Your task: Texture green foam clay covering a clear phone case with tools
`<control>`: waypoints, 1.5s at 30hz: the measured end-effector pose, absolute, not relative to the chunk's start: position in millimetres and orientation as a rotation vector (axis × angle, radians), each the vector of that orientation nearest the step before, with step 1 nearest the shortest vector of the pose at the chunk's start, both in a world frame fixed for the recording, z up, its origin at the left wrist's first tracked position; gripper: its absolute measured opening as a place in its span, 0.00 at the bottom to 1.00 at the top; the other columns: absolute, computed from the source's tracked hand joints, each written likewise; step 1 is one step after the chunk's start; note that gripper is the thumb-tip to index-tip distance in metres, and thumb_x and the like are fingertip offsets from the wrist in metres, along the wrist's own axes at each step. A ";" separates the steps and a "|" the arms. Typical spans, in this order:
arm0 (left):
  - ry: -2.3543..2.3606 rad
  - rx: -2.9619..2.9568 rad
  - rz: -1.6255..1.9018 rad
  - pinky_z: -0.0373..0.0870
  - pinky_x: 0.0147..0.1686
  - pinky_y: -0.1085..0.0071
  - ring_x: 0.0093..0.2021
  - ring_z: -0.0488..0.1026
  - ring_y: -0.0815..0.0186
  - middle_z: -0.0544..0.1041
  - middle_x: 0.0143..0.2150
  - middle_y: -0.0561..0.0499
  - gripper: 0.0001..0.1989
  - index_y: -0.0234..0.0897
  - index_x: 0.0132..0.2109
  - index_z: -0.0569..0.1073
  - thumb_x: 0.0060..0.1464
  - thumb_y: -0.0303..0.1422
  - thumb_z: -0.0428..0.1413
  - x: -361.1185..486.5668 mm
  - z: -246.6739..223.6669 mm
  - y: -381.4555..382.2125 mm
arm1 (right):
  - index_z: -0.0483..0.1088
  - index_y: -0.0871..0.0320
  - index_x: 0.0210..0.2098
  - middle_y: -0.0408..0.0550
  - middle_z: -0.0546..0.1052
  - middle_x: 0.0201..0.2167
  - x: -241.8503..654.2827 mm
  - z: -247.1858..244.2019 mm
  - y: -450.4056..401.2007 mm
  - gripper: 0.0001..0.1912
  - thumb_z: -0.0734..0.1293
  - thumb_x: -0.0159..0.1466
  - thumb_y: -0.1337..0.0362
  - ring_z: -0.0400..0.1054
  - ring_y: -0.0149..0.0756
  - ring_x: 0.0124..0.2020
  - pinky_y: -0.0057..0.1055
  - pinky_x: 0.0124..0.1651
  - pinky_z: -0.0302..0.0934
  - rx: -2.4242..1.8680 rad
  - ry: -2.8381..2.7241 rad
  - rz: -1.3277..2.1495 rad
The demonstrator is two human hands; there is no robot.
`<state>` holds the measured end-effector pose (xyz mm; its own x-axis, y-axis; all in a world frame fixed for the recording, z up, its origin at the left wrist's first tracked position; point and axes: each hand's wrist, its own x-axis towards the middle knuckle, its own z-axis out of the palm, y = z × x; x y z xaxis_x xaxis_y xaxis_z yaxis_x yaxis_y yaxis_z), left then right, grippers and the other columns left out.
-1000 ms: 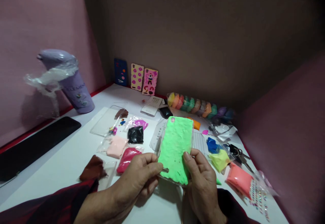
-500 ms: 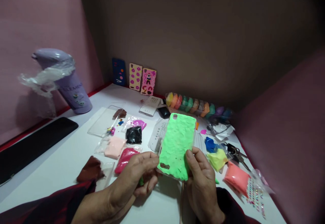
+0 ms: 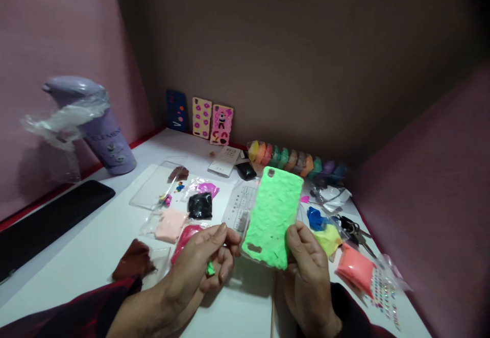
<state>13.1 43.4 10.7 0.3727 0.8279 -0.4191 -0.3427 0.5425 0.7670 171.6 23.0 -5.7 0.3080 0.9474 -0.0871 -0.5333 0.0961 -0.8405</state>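
I face a dull grey-brown wall [image 3: 283,62], plain and flat. A pink wall [image 3: 57,21] rises on my left, and a second pink wall [image 3: 432,144] closes in on my right. The white table [image 3: 87,231] in front of me reaches to all three, a thin red edge [image 3: 148,138] showing along its left border. The light is dim: my table looks brightest, while shade thickens toward the upper right.

The phone case [image 3: 273,210] is covered with bumpy, dull green clay [image 3: 270,228], and its edge is made of clear, shiny plastic. The black lump [image 3: 200,206] is wrapped in shiny plastic. The counter [image 3: 248,305] is finished smooth.
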 end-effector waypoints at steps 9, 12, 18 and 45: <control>0.899 0.635 0.866 0.50 0.13 0.79 0.16 0.60 0.75 0.69 0.19 0.53 0.13 0.37 0.28 0.72 0.44 0.41 0.64 7.9 5.0 41.7 | 0.69 0.57 0.35 0.42 0.75 0.30 173.7 -6.1 26.2 0.09 0.70 0.57 0.61 0.69 0.28 0.26 0.24 0.29 0.64 -0.914 -0.458 1.222; 0.880 0.675 0.840 0.45 0.12 0.78 0.14 0.55 0.77 0.66 0.17 0.55 0.15 0.36 0.25 0.69 0.43 0.41 0.64 9.8 2.2 43.5 | 0.69 0.58 0.35 0.40 0.73 0.26 173.0 -7.6 25.4 0.08 0.70 0.58 0.62 0.68 0.29 0.26 0.25 0.31 0.64 -0.888 -0.482 1.245; 0.909 0.840 0.776 0.39 0.15 0.77 0.14 0.49 0.77 0.60 0.13 0.58 0.16 0.35 0.25 0.65 0.56 0.41 0.54 12.5 3.1 42.7 | 0.69 0.58 0.34 0.40 0.72 0.26 170.4 -7.6 22.7 0.08 0.70 0.58 0.62 0.67 0.29 0.25 0.23 0.28 0.63 -0.863 -0.531 1.301; 0.894 0.883 0.863 0.41 0.15 0.78 0.17 0.48 0.77 0.60 0.21 0.59 0.18 0.35 0.28 0.65 0.51 0.46 0.57 11.6 11.9 46.8 | 0.69 0.55 0.38 0.50 0.67 0.46 175.7 -6.9 6.2 0.09 0.58 0.64 0.71 0.60 0.42 0.50 0.44 0.52 0.56 -1.003 -1.666 0.384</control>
<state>11.6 46.8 11.9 0.3662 0.8896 -0.2729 -0.2418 0.3742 0.8953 175.7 6.2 -6.9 -0.0412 0.7731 0.6329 0.4176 0.5888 -0.6920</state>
